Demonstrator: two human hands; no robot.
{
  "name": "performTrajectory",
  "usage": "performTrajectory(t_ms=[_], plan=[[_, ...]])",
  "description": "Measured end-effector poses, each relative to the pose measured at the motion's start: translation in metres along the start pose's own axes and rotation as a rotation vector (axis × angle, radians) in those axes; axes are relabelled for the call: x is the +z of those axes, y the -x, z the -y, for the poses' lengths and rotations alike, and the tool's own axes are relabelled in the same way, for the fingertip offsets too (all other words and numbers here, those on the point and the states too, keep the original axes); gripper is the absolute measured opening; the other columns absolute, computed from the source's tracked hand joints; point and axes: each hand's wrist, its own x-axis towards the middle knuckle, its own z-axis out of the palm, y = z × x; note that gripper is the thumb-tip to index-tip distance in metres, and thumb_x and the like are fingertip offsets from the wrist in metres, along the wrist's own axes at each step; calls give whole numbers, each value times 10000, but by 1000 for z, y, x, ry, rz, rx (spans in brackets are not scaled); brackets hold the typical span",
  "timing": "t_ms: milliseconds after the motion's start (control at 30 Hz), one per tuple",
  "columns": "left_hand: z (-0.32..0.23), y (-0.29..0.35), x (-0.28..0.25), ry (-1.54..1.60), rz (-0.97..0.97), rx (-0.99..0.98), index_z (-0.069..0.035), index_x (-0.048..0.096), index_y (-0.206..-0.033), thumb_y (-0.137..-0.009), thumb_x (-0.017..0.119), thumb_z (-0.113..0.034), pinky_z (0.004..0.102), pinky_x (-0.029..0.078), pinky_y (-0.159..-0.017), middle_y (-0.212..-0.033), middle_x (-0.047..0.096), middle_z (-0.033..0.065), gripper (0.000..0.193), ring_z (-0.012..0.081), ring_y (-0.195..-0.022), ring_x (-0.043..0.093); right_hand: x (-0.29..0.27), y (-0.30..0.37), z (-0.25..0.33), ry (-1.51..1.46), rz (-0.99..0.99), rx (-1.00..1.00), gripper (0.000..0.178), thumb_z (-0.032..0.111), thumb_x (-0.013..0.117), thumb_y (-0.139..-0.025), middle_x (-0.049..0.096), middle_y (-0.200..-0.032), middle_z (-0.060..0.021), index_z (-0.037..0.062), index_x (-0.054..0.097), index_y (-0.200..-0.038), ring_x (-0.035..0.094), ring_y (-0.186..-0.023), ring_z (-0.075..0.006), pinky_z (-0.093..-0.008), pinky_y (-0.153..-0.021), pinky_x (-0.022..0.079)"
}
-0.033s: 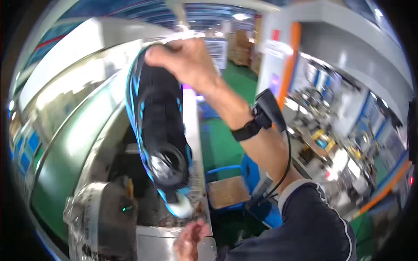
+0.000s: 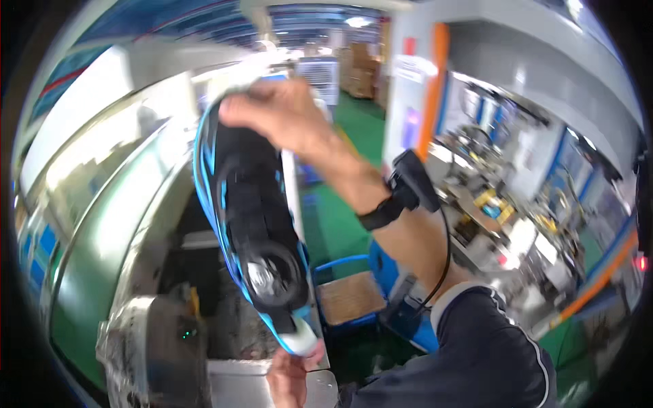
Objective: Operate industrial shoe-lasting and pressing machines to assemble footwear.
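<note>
A black shoe (image 2: 255,197) with light-blue edging is held up in the middle of the scene, slanting from its far end on the left to its near, white end (image 2: 299,338) slightly further right; a round dark rim with a shiny grey centre (image 2: 265,277) lies toward that near end; the right hand (image 2: 275,119) has its fingers clamped on the far end, the thumb across the top; the left hand (image 2: 288,379) is at the white end, its fingers touching it and partly hidden, so I cannot tell whether they are closed on it; the right wrist wears a black strap (image 2: 377,214) with a black device (image 2: 416,180), from which a cable (image 2: 447,251) runs nearer, toward a dark sleeve (image 2: 462,347).

Near on the left is a dark, glossy housing (image 2: 163,353) with small green lights; beside it is a metal surface (image 2: 238,387); right of the shoe, a blue frame carries a brown panel (image 2: 350,299) above the green floor (image 2: 371,129); far off are cardboard boxes (image 2: 360,68); an orange post (image 2: 435,85) and cluttered equipment (image 2: 517,224) are on the right.
</note>
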Motion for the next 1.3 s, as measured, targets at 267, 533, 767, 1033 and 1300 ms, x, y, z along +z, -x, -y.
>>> performTrajectory(t_ms=[267, 533, 767, 1033, 1300], plan=[[134, -57, 154, 29, 480, -181, 44, 460, -1352, -934, 421, -477, 514, 495, -942, -1229, 590, 274, 669, 393, -1061, 633, -210, 275, -95, 185, -151, 560, 419, 384, 642, -894, 633, -765, -49, -30, 694, -923, 558, -728, -115, -277, -618, 424], [255, -29, 350, 39, 575, -292, 17, 398, -1398, -922, 555, -253, 400, 517, -921, -1236, 594, 176, 570, 284, -1057, 628, -369, 548, -38, -442, -470, 681, 701, 268, 674, -881, 535, -1363, -138, 37, 360, -1463, 561, -1176, -201, -336, -994, 472], [347, 21, 513, -746, 736, -236, 56, 399, -1404, -819, 772, -197, 330, 486, -916, -1222, 585, 152, 738, 213, -1062, 597, -461, 677, -37, -59, -1110, 624, 639, 43, 826, -741, 646, -1067, -30, 34, 539, -1311, 590, -948, -75, -226, -833, 494], [539, -13, 656, -701, 1100, -175, 89, 557, -1288, -948, 637, -298, 283, 469, -931, -1165, 662, 122, 522, 154, -1049, 602, -602, 798, 11, 330, -1473, 561, 675, 80, 852, -660, 634, -1134, -53, 6, 580, -1272, 598, -993, -131, -281, -900, 486], [730, -111, 733, -1183, 874, 289, 65, 620, -1095, -778, 736, -444, 487, 502, -851, -978, 673, 293, 611, 431, -956, 651, -622, 791, 52, 567, -1708, 609, 643, 42, 797, -675, 650, -1112, -85, -27, 560, -1269, 629, -954, -165, -301, -872, 515]])
